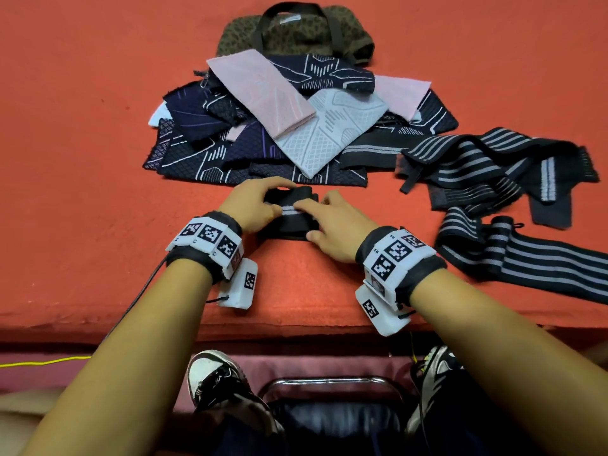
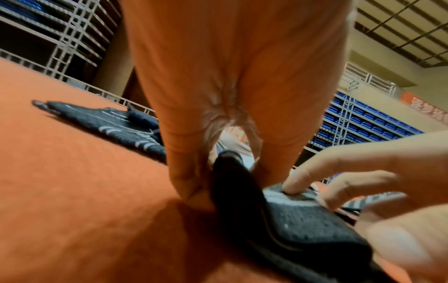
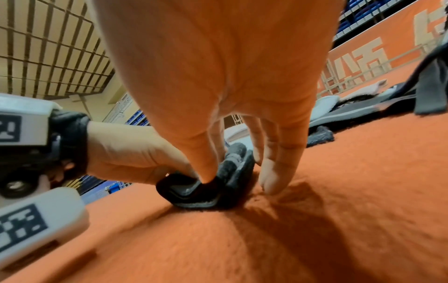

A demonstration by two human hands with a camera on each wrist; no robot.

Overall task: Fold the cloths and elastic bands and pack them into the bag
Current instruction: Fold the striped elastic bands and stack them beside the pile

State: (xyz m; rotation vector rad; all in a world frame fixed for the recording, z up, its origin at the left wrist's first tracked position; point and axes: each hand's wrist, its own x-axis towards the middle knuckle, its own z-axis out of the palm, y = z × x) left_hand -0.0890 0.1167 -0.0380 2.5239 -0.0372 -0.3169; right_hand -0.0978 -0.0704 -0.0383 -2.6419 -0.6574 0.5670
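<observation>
A folded black elastic band (image 1: 289,222) with grey stripes lies on the orange table (image 1: 98,192) in front of me. My left hand (image 1: 263,199) grips its far left end, fingers curled over the fold; the left wrist view shows the band (image 2: 303,226) pinched between thumb and fingers. My right hand (image 1: 316,218) presses down on the band with straight fingers, thumb at its near edge (image 3: 194,195). A leopard-print bag (image 1: 296,31) with dark handles lies at the far edge. A pile of navy, pink and white cloths (image 1: 279,120) sits between bag and hands.
Several loose striped elastic bands (image 1: 493,172) sprawl to the right, one long band (image 1: 526,255) reaching the table's right front. The table's front edge (image 1: 296,324) runs just under my wrists. A metal chair frame (image 1: 329,383) and my shoes are below.
</observation>
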